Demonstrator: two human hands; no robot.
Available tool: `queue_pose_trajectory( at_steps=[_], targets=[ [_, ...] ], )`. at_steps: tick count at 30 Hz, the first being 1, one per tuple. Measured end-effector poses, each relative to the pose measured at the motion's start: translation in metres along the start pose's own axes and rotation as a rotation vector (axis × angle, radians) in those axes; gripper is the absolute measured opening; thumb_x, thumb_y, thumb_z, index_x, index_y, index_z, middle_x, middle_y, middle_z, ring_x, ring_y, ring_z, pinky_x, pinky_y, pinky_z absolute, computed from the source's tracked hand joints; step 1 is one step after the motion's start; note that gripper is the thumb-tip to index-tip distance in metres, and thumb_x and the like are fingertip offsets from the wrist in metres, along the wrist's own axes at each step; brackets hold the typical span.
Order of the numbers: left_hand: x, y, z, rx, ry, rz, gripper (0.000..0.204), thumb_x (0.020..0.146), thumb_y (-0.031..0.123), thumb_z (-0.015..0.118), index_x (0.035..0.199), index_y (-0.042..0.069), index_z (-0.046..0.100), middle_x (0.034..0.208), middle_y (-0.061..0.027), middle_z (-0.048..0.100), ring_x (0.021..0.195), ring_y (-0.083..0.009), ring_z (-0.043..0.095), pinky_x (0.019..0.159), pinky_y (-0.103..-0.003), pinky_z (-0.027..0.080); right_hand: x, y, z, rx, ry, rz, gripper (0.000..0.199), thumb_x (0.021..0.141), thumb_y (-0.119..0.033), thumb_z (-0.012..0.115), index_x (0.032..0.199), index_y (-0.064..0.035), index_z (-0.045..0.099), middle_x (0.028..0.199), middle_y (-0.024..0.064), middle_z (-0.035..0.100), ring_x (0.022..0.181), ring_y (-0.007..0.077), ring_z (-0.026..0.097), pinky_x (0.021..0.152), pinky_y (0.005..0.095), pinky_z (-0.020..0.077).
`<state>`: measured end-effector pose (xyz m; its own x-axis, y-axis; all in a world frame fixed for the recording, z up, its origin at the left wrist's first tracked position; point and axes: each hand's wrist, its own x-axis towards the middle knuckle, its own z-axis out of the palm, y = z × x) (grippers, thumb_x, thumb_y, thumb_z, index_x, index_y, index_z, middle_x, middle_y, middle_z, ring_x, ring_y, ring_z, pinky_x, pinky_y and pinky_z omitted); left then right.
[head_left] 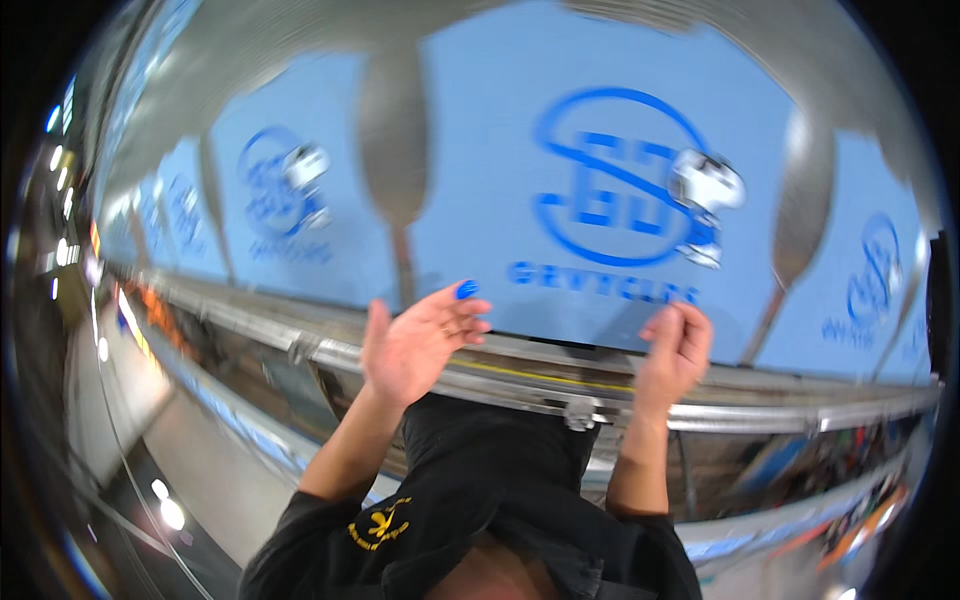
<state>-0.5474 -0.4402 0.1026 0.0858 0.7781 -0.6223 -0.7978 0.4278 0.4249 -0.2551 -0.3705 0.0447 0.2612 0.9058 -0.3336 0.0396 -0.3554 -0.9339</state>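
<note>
A: Head view: where's the blue printed sheet (475, 200)?
B: Beyond the metal rail (740, 418). I see the left hand (410, 350) open, the right hand (672, 360) with fingers curled; can't tell if gripping. I'd judge light, level handling best.

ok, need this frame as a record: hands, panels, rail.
left hand: open, palm up; blue patch on one fingertip
right hand: fingers curled, by near edge of central blue panel; contact unclear
central print: darker blue emblem, white cartoon figure
other panels: similar, both sides
metal rail: in front of person's dark clothing
</note>
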Motion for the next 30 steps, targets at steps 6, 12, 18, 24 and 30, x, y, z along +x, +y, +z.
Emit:
queue_pose_trajectory(
  at_steps=[6,12,18,24,30],
  targets=[
    [-0.075,0.03,-0.052,-0.032,0.013,0.125,0.104,0.098,0.081,0.02,0.153,-0.005,0.041,0.143,-0.0229,0.057,0.123,-0.0321,0.058,0.108,-0.046,0.042,-0.035,-0.031,0.059,0.098,-0.107,-0.026,0.016,0.109,-0.013,0.053,0.12,-0.0006,0.053,0.092,0.0094,0.066,0.068,0.0128,0.062,0.06,0.0264,0.0528],
    [-0.174,0.059,-0.158,-0.184,0.017,0.339,0.103,0.099,0.08,0.023,0.153,-0.005,0.042,0.144,-0.0241,0.057,0.124,-0.0341,0.059,0.109,-0.048,0.043,-0.154,-0.015,0.199,0.0,-0.338,0.032,0.026,0.11,-0.013,0.053,0.13,0.0019,0.055,0.103,0.0149,0.071,0.079,0.016,0.07,0.069,0.0273,0.0578],
    [-0.282,0.099,-0.277,-0.363,0.188,0.501,0.101,0.099,0.079,0.029,0.151,-0.006,0.044,0.141,-0.0239,0.06,0.121,-0.0343,0.061,0.106,-0.047,0.047,-0.254,0.036,0.303,0.037,-0.425,-0.03,0.016,0.11,-0.012,0.05,0.119,0.0003,0.055,0.095,0.0087,0.067,0.077,0.0104,0.063,0.07,0.0251,0.0537],
    [-0.394,0.141,-0.402,-0.392,0.493,0.527,0.094,0.101,0.076,0.034,0.15,-0.003,0.047,0.138,-0.0171,0.061,0.116,-0.0275,0.06,0.102,-0.042,0.048,-0.268,0.066,0.338,-0.57,-0.129,-0.548,0.015,0.107,-0.014,0.056,0.116,-0.0012,0.059,0.081,0.0094,0.064,0.066,0.0173,0.062,0.064,0.0326,0.0512],
    [-0.453,0.2,-0.461,-0.458,0.581,0.553,0.091,0.101,0.074,0.037,0.147,-0.002,0.05,0.137,-0.016,0.062,0.115,-0.0266,0.059,0.1,-0.041,0.049,-0.273,0.068,0.359,-0.744,0.058,-0.546,0.019,0.106,-0.015,0.055,0.118,-0.0021,0.06,0.093,0.0146,0.067,0.079,0.0261,0.068,0.076,0.0382,0.0538]
  ],
)
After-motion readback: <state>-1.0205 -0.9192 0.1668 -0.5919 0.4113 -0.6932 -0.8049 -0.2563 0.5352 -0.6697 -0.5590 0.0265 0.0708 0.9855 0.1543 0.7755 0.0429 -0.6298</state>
